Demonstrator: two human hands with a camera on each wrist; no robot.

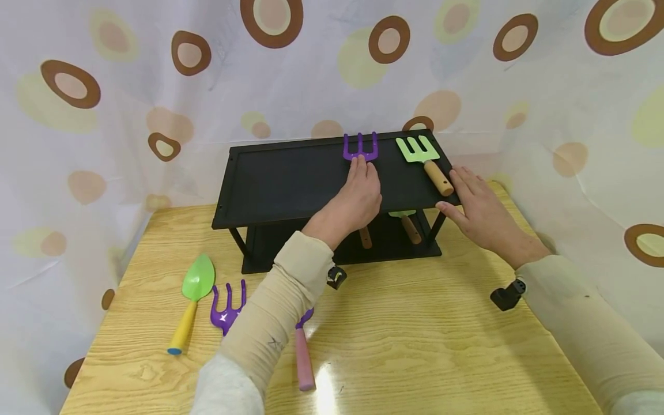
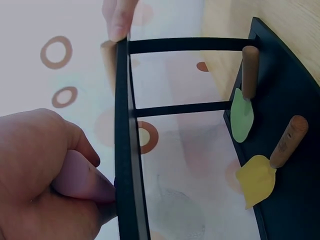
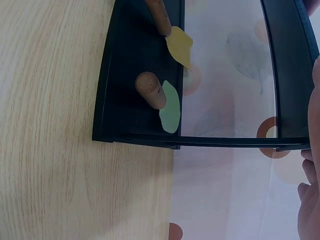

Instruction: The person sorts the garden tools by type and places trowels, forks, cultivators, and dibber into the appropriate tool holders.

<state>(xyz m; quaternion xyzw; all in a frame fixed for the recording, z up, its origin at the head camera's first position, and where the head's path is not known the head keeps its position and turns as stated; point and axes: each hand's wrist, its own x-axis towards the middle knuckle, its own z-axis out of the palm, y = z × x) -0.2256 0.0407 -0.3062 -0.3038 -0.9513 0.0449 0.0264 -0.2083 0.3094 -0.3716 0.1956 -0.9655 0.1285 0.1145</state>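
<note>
Spotted curtain (image 1: 290, 86) backs black shelf (image 1: 290, 178); atop, left hand (image 1: 355, 199) grips likely light, stiff purple fork (image 1: 360, 147) sensibly by handle (image 2: 80, 180); right hand (image 1: 476, 202), fingers straight, touches shelf's edge.

Wooden table (image 1: 415, 334): black rack (image 1: 285, 178), green trowel (image 1: 192, 305), purple fork (image 1: 224, 318), pink-handled tool (image 1: 304, 360)

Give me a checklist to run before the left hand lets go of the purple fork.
1. Left hand gripping the purple fork by its handle: ok.
2. Purple fork resting flat on the black upper tier: cannot tell; the hand hides much of it.
3. Right hand touching the upper tier at its right end: ok.
4. Green fork lying on the upper tier, apart from the purple fork: ok.
5. Green-bladed trowel and yellow-bladed trowel lying on the lower tier: ok.
</note>
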